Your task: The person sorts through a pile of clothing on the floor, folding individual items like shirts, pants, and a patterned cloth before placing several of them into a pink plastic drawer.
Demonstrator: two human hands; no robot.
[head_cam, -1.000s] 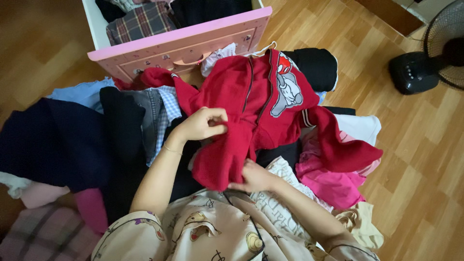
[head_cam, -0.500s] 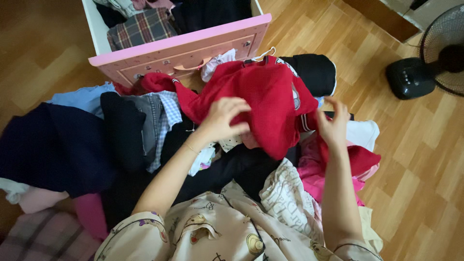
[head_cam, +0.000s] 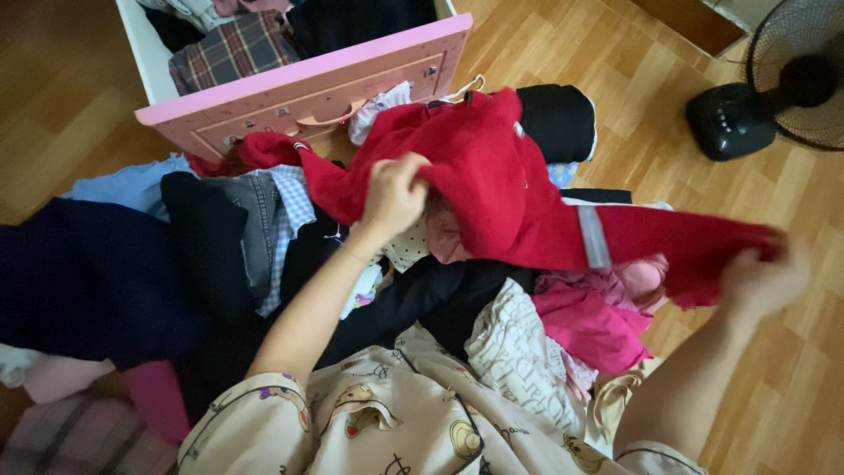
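Person seated on a wood floor (head_cam: 703,202), looking down at a heap of mixed clothing. Red sweatshirt (head_cam: 492,176) lies across the top of the heap, just in front of an open pink drawer (head_cam: 308,84) packed with folded clothes, a plaid piece among them.

Left hand (head_cam: 393,195) is clenched on a fold of the sweatshirt's body near its middle — fabric bunched between fingers and thumb. Right hand (head_cam: 758,283), blurred, grips the cuff end of one sleeve, drawn out sideways over the floor; a grey band crosses that sleeve.

Under the sweatshirt: a pink garment (head_cam: 585,321), dark items, a checked shirt (head_cam: 286,211). A black floor fan (head_cam: 774,88) stands well apart at upper right.
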